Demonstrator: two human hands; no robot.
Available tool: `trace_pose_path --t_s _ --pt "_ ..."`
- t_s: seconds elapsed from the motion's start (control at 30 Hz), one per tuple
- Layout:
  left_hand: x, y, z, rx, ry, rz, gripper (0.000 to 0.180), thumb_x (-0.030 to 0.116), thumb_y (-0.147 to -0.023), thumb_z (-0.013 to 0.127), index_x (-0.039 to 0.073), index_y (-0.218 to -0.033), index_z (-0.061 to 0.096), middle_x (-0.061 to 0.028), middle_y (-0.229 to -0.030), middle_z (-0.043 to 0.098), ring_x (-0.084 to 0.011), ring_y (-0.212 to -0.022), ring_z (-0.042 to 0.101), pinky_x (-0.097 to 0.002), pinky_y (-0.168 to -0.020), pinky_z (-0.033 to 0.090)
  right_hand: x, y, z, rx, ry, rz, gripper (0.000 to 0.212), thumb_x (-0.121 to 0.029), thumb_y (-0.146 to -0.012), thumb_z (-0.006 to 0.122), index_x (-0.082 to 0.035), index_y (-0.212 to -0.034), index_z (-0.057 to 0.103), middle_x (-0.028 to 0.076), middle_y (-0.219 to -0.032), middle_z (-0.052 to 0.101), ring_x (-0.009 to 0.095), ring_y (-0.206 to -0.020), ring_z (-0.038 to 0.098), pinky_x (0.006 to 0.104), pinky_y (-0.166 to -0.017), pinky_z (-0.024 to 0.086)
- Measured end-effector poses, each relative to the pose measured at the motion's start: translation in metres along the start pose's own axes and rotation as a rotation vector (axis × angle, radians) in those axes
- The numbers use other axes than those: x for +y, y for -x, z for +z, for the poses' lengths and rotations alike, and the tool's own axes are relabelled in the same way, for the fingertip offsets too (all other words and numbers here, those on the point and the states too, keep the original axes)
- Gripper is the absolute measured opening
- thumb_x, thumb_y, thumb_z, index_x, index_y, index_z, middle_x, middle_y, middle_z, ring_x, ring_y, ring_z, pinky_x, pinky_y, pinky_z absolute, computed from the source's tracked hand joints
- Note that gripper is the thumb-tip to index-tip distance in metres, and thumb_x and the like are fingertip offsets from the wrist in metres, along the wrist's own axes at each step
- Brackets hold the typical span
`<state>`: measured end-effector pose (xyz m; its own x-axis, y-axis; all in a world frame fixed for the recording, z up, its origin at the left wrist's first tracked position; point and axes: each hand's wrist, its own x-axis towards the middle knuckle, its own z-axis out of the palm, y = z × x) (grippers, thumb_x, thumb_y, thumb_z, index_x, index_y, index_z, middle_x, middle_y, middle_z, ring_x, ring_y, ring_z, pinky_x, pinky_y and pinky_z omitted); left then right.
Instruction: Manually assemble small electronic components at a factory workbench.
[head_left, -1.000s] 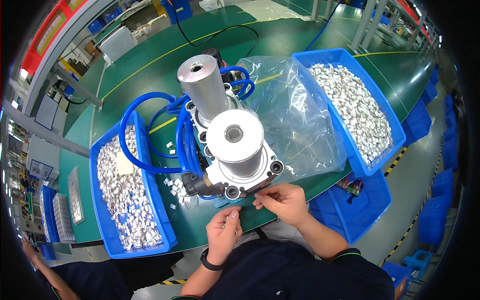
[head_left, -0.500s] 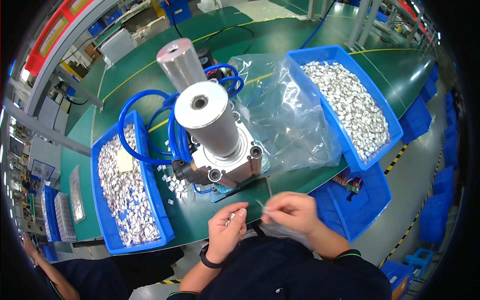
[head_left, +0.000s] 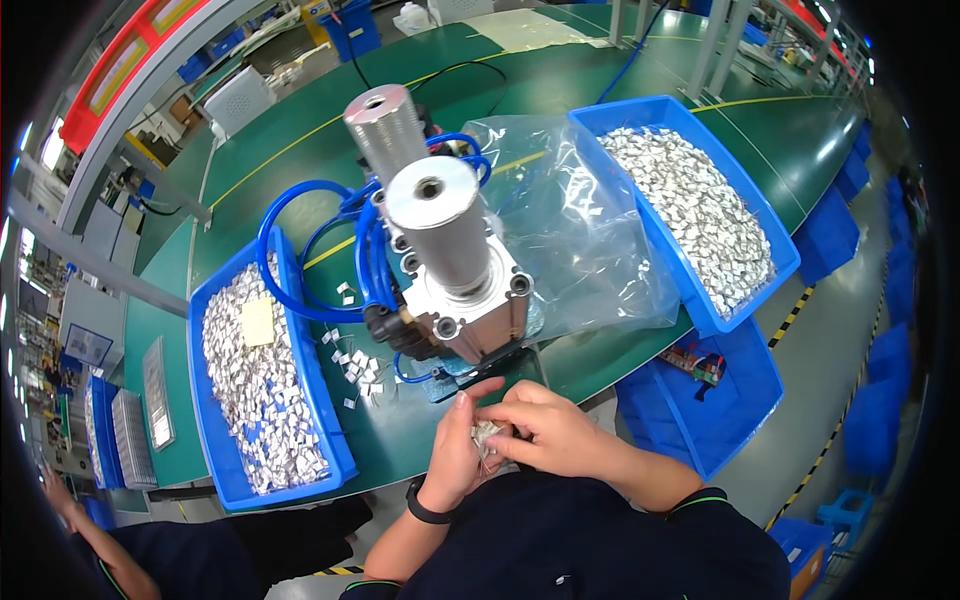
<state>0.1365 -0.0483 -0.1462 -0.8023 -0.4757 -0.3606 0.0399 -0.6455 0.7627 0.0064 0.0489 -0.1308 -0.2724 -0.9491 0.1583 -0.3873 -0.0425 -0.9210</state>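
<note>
My left hand [head_left: 455, 450] is cupped around a small bunch of white parts with thin leads [head_left: 484, 432], close in front of my body. My right hand [head_left: 548, 428] meets it from the right, its bent thumb and fingers closed on the white parts in the left palm. How many pieces lie there is hidden by the fingers. Just beyond both hands stands a machine with two knurled metal cylinders [head_left: 437, 225] and blue air hoses [head_left: 290, 190]. Several loose white parts [head_left: 360, 370] lie on the green table to the left of its base.
A blue bin [head_left: 340, 468] of white parts with a yellow note [head_left: 257, 322] stands left. Another full blue bin [head_left: 790, 262] is at right, beside a clear plastic bag [head_left: 600, 270]. Below it sits a blue tray [head_left: 740, 405] holding a circuit board. Another person's arm [head_left: 95, 535] shows lower left.
My right hand has moved left, from apart with a small piece pinched in its fingertips, to the white parts in my left hand. The view has shifted slightly.
</note>
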Motion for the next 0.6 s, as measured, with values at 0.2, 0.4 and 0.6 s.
trace_pose_path --t_s 0.2,0.4,0.6 --pt "-0.001 -0.001 -0.006 -0.006 -0.071 0.008 0.058 0.044 -0.105 0.027 -0.006 -0.131 0.042 -0.0087 -0.077 0.059 -0.0080 -0.046 0.041 -0.0218 -0.039 0.030 0.015 -0.009 0.003 0.003 0.071 -0.151 0.016 -0.013 -0.088 0.066 -0.003 -0.099 0.067 0.009 -0.090 0.061 0.023 -0.079 0.063 0.0330 -0.070 0.050" --pt "0.001 -0.005 -0.015 0.033 0.118 -0.098 0.051 0.040 -0.104 0.031 -0.005 -0.115 0.052 -0.0078 -0.073 0.056 -0.0091 -0.044 0.040 -0.0220 -0.037 0.028 0.013 -0.004 -0.004 0.098 -0.364 0.190 0.015 -0.010 -0.093 0.062 0.002 -0.103 0.063 0.009 -0.088 0.067 0.015 -0.076 0.066 0.0271 -0.064 0.053" --pt "-0.009 -0.018 -0.014 0.008 0.184 -0.066 0.037 0.027 -0.101 0.035 -0.004 -0.111 0.053 -0.0084 -0.072 0.054 -0.0102 -0.043 0.039 -0.0226 -0.036 0.027 0.029 0.000 0.005 0.108 -0.730 0.250 0.014 -0.007 -0.094 0.060 0.005 -0.101 0.060 0.010 -0.088 0.067 0.011 -0.076 0.066 0.0228 -0.062 0.054"
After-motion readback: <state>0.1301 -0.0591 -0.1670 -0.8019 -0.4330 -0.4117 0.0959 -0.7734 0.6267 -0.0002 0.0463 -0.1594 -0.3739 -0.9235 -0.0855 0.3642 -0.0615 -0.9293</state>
